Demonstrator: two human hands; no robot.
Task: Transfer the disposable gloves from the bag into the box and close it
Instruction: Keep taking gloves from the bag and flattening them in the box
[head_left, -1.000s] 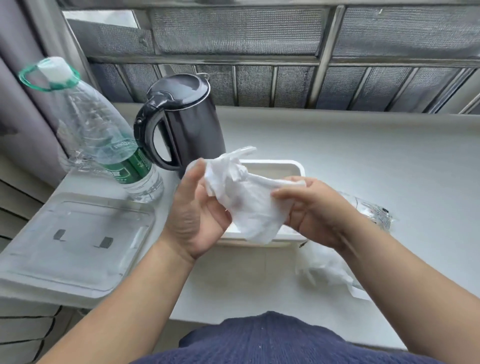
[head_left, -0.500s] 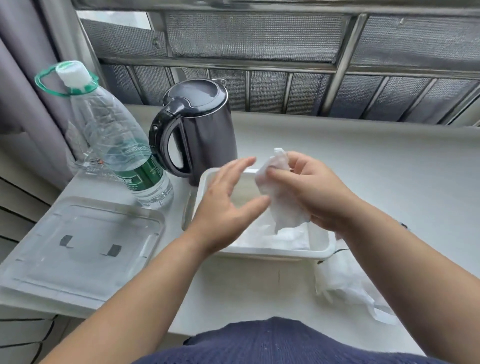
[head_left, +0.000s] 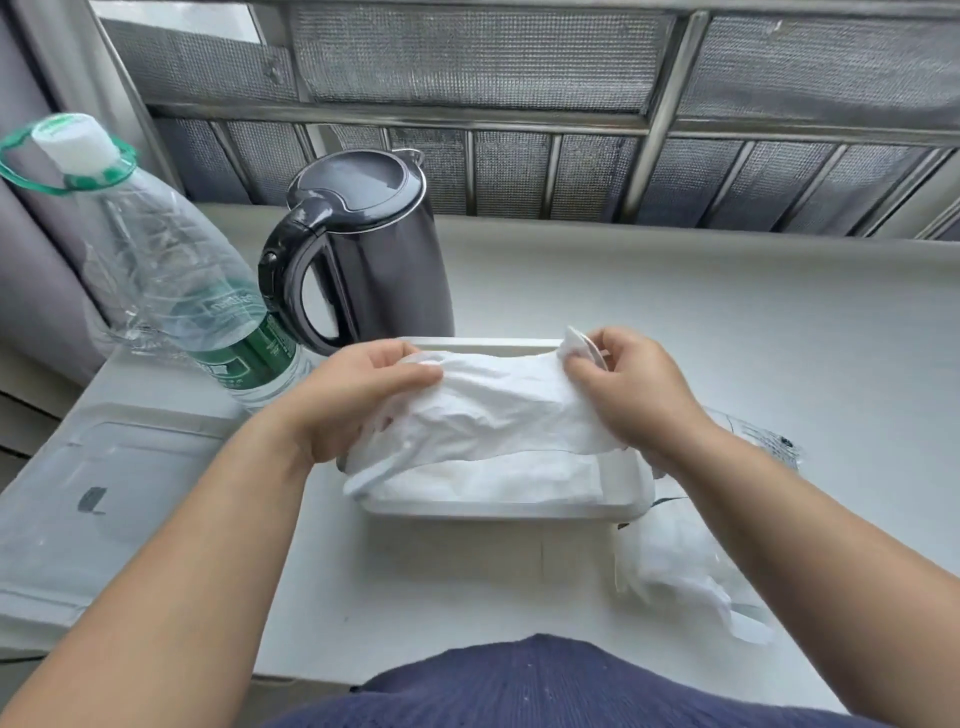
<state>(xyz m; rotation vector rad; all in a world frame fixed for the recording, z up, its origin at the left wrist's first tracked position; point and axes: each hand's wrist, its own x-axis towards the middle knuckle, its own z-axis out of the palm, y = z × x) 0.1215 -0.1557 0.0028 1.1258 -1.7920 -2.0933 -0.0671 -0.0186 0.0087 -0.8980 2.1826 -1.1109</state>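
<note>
A white open box (head_left: 618, 499) sits on the white ledge in front of me, with thin white gloves lying inside. Over it I hold a bunch of translucent white disposable gloves (head_left: 498, 410) stretched flat between both hands. My left hand (head_left: 358, 395) pinches its left end. My right hand (head_left: 628, 389) pinches the right end above the box's far right corner. The clear plastic bag (head_left: 685, 577), with more white gloves in it, lies crumpled to the right of the box. The box's clear lid (head_left: 98, 499) rests flat at the left.
A black electric kettle (head_left: 363, 249) stands just behind the box. A large clear water bottle (head_left: 171, 270) with a green label leans at the left. Metal window bars and mesh run along the back. The ledge's front edge is near my body.
The gloves were bunched in my right hand with the left hand open beside them. Now both hands grip them and have spread them wide over the box.
</note>
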